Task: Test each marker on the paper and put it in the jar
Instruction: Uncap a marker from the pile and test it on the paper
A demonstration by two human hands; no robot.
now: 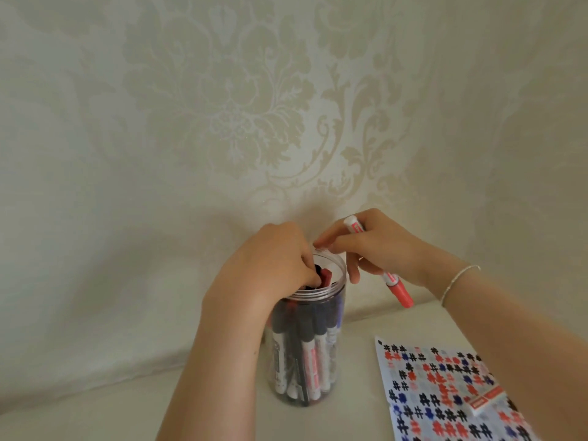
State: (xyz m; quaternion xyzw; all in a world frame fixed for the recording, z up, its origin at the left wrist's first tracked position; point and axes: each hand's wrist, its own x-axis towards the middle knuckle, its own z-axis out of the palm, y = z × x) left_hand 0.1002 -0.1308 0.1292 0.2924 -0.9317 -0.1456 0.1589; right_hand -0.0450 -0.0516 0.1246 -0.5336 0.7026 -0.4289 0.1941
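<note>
So the clear jar (pixel 307 348) sits on the table (pixel 203 405) near the middle, close to the wall (pixel 222 106), already packed with markers standing upright. The left hand (pixel 273 262) comes in from the near side and is bent down over the jar's mouth, fingers curled into the opening and pinching the red cap end of a marker in the jar (pixel 102 275). The right hand (pixel 378 246) is just right of the jar, touching its far rim with index finger and thumb, while the other fingers are wrapped round a red marker (pixel 396 286). That marker runs diagonally through the hand, white end sticking up on the far side, red cap pointing down toward the table, right beside the jar. There's a thin bracelet (pixel 458 280) on that wrist. The test paper (pixel 445 393), covered in black, red and blue scribble marks, lies near-right of the jar, with a small white eraser (pixel 485 402) on it.
</note>
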